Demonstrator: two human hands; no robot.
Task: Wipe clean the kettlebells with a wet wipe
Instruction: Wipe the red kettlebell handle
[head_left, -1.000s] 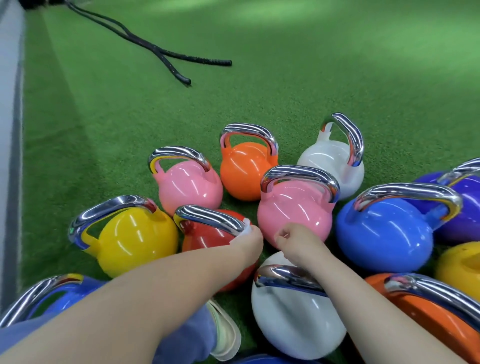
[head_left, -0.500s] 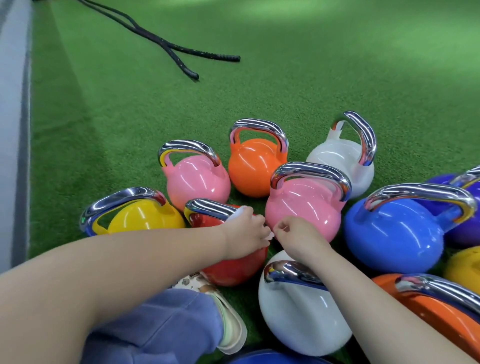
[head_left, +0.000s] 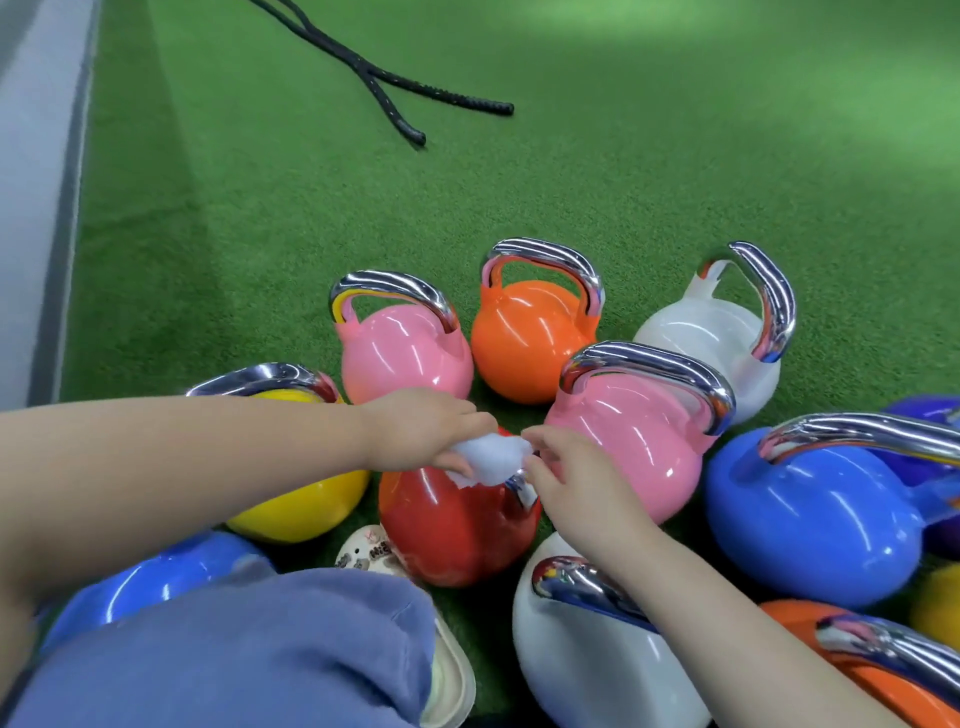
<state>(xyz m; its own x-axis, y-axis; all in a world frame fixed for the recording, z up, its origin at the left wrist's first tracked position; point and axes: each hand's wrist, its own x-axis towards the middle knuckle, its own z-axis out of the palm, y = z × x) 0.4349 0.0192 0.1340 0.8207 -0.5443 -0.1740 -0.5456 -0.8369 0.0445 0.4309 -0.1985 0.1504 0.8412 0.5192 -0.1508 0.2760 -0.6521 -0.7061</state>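
the green turf (head_left: 571, 182) carries a tight cluster of kettlebells toward its near edge, with a black rope (head_left: 384, 78) lying well apart at the far side. the big blue kettlebell (head_left: 815, 519) sits at the right, a white one (head_left: 587, 660) nearest the person, two pink ones (head_left: 405, 358) (head_left: 634, 441) and an orange one (head_left: 524, 338) beyond. the red kettlebell (head_left: 457, 525) stands in the middle, directly under both hands, its handle mostly hidden by them; that handle seems to run left to right, so the next wipe would likely travel along it.

the left hand (head_left: 421, 426) comes in from the left and pinches one end of the wet wipe (head_left: 488, 460); the right hand (head_left: 561, 473) reaches from the right and its fingers grip the other end. the wipe lies bunched between them, stretched across the top of the red kettlebell, probably touching its handle, though the contact is blurred. both hands are about equally near the handle, and it lies just below their fingers.
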